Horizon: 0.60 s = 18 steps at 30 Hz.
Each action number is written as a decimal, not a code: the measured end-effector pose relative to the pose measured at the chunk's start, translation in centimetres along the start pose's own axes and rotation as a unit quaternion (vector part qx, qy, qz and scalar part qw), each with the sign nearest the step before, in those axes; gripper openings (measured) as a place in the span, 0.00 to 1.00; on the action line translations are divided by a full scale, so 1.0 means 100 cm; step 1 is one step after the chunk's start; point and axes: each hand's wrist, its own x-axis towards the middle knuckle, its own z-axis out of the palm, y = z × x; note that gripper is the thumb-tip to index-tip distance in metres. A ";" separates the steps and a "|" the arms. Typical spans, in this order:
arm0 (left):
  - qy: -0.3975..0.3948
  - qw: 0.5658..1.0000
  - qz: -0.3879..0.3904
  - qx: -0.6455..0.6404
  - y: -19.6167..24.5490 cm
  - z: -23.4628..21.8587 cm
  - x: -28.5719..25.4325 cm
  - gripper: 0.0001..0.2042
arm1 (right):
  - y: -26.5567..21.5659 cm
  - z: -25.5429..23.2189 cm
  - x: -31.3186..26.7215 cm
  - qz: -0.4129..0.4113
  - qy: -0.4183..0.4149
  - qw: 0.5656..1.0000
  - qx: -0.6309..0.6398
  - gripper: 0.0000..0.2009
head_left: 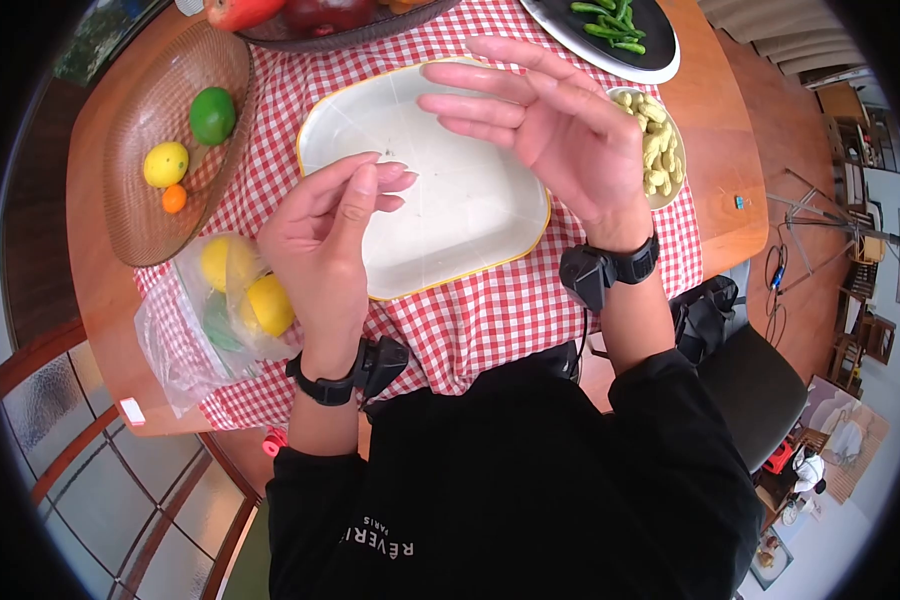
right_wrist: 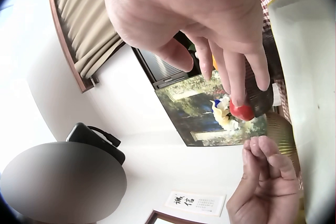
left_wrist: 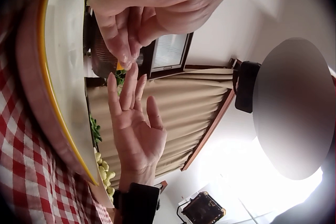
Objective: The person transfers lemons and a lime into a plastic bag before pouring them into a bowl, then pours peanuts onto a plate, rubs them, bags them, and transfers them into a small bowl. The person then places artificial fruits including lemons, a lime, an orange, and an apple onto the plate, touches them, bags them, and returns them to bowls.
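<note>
My left hand (head_left: 325, 235) hovers over the near left part of a white tray (head_left: 440, 190) with a yellow rim. Its fingers are loosely bent, the thumb near the index fingertip, and nothing shows between them. Over the tray's right side my right hand (head_left: 560, 130) is raised with its fingers spread and nearly straight, palm bare. In the left wrist view the right hand (left_wrist: 137, 140) appears just past the left fingertips. The left hand (right_wrist: 270, 187) shows below the right one in the right wrist view. Dark specks dot the tray's bottom.
A brown basket (head_left: 125, 205) at left holds a green fruit (head_left: 212, 116), a lemon (head_left: 166, 164) and a small orange fruit (head_left: 174, 199). A plastic bag (head_left: 175, 340) contains yellow fruit. Green peppers (head_left: 610, 22) lie on a black plate; a bowl of peanuts (head_left: 660, 150) stands right of the tray.
</note>
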 end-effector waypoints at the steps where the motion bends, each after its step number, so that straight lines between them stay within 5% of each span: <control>1: 0.011 1.000 -0.002 -0.004 0.000 0.000 0.000 0.11 | -0.001 0.000 0.000 -0.001 0.000 1.000 0.000 0.26; 11: -0.020 0.977 -0.111 -0.179 0.000 -0.006 0.005 0.19 | 0.001 0.000 0.000 0.015 0.040 0.999 0.023 0.24; 18: -0.021 0.968 -0.114 -0.222 -0.001 -0.009 0.006 0.20 | 0.000 0.001 0.000 0.015 0.044 0.999 0.025 0.24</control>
